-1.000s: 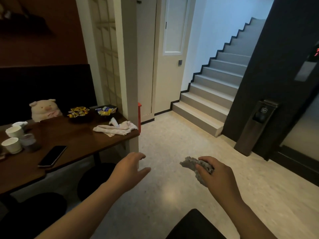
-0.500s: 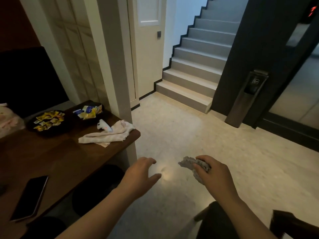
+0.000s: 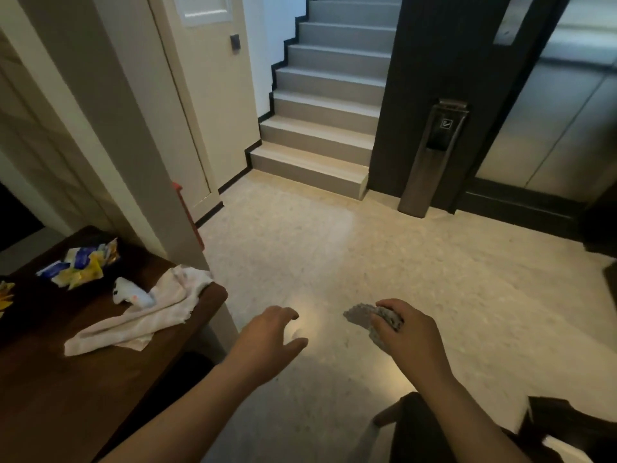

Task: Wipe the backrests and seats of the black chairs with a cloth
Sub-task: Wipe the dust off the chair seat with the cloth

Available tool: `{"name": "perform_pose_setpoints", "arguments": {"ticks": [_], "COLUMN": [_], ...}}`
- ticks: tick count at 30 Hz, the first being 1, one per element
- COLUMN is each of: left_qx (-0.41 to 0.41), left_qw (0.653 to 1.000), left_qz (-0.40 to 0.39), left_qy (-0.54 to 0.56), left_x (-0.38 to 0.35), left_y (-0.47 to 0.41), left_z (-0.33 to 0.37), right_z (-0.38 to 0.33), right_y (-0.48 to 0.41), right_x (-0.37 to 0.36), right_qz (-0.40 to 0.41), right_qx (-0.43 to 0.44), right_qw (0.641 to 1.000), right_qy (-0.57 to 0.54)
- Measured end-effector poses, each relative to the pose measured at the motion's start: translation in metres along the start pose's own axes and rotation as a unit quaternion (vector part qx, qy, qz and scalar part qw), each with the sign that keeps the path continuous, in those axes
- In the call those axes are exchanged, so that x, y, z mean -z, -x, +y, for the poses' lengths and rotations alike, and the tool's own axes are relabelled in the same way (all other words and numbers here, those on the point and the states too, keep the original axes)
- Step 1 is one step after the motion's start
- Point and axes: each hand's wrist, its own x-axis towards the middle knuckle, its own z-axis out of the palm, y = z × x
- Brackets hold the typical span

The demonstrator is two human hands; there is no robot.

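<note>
Right hand (image 3: 410, 332) gripping crumpled grey cloth (image 3: 362, 317), fingers curling round it, wad bunched ready for wiping; left hand (image 3: 267, 332) hovering beside it above floor (image 3: 334, 245), fingers loosely spread, holding nothing, probably kept free for steadying chair; black chair (image 3: 414, 436) showing partly at lower right beneath right forearm, cloth not touching it; judged stage: approaching chair, wiping here not yet begun; table (image 3: 50, 379) at left carrying white towel (image 3: 140, 315) and snack packets (image 3: 80, 265).
</note>
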Motion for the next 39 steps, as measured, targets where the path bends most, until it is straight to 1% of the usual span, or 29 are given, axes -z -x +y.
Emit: {"name": "perform_pose_setpoints", "arguments": {"ticks": [6,10,12,16,22,26,30,35,39], "left_qx": [-0.051,-0.114,-0.154,-0.229,-0.340,-0.415,-0.471,-0.524,-0.555], "left_qw": [0.998,0.989,0.982,0.958,0.900,0.848,0.799,0.742,0.705], "left_qz": [-0.040,-0.083,-0.103,-0.157,-0.248,-0.298,-0.339,-0.370,-0.380], "left_qy": [-0.026,-0.039,-0.049,-0.074,-0.116,-0.140,-0.158,-0.194,-0.225], "left_x": [-0.001,-0.003,-0.003,0.001,-0.011,-0.037,-0.072,-0.118,-0.141], "left_y": [-0.073,-0.128,-0.155,-0.202,-0.246,-0.253,-0.249,-0.234,-0.226], "left_z": [0.010,0.016,0.017,0.018,0.042,0.079,0.122,0.177,0.217], "right_z": [0.011,0.025,0.028,0.027,0.026,0.031,0.046,0.077,0.098], "right_y": [-0.028,-0.043,-0.047,-0.049,-0.028,0.000,0.029,0.053,0.068], "right_x": [0.001,-0.007,-0.011,-0.026,-0.043,-0.046,-0.044,-0.035,-0.023], "right_qz": [0.041,0.069,0.097,0.163,0.261,0.321,0.367,0.433,0.471], "right_qx": [-0.071,-0.136,-0.172,-0.253,-0.360,-0.433,-0.502,-0.550,-0.568], "right_qw": [0.997,0.988,0.980,0.953,0.896,0.843,0.783,0.713,0.672], "right_qy": [-0.013,0.007,0.013,-0.011,-0.005,0.003,-0.013,-0.038,-0.057]}}
